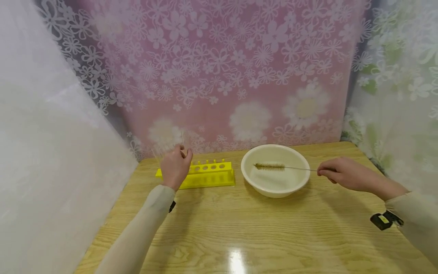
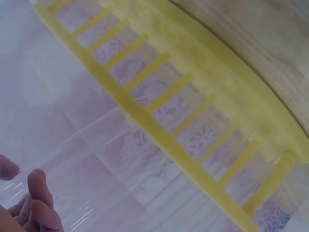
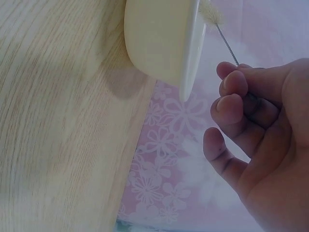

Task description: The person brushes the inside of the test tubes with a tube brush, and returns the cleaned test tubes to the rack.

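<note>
My right hand (image 1: 342, 173) pinches the thin wire handle of a test tube brush (image 1: 270, 167) between thumb and fingers. The brush's tan bristles extend level over a white basin (image 1: 251, 184). In the right wrist view, part of the bristle head (image 3: 211, 13) shows beside the basin's rim. On the left, a yellow test tube rack (image 1: 208, 180) stands on the table, with several clear tubes in its left part. My left hand (image 1: 175, 167) is over that end, its curled fingers (image 2: 39, 191) and thumb around a clear test tube (image 2: 82, 140) that is faint against the curtain.
A wood-grain table (image 1: 267, 236) lies under everything, with a glare spot near its front. Behind it hangs a pink flowered curtain (image 1: 219, 76). Pale sheets hang at both sides. Each wrist bears a small black camera (image 1: 382, 220). Empty holes show along the rack's right part.
</note>
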Available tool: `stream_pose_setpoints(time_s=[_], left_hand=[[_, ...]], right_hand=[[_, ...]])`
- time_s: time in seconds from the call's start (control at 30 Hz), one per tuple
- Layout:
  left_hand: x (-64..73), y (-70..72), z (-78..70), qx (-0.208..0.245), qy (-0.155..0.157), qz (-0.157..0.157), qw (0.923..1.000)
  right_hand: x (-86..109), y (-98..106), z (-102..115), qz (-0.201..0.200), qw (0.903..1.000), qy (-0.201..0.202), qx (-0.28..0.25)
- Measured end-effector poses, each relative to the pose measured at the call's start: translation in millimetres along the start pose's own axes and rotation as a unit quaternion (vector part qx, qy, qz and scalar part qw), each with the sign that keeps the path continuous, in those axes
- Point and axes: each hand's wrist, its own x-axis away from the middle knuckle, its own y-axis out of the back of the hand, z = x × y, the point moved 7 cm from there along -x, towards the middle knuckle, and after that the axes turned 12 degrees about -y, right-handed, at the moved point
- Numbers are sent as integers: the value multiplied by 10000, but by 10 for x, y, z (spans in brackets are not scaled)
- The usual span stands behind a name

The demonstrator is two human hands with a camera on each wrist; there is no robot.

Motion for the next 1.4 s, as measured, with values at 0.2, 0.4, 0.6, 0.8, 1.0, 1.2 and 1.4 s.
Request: stream_pose_setpoints(time_s=[0.2,0.4,0.6,0.8,1.0,1.2,1.4], left_hand=[[-96,127,-39,397,-175,-520,9977],[-110,143,-75,642,-220,-486,9965],[-82,109,-168,964,-386,-394,9938],[-18,12,-325,1720,-522,9,9837],[68,-147,-517,2330,-726,778,9666],[156,-355,-666,2692,-838,1426,9488],[216,-525,-758,2817,-874,1726,9398]], right_hand=[[16,54,3,-103,9999,48,4],[17,67,-35,-143,9998,-55,-98],[18,66,-54,-159,9997,-82,-161],[42,77,-79,-159,9991,-146,-377],[66,112,-128,-270,9975,-195,-629],[64,170,-184,-423,9934,-142,-1053],[74,220,-195,-533,9918,55,-1162]])
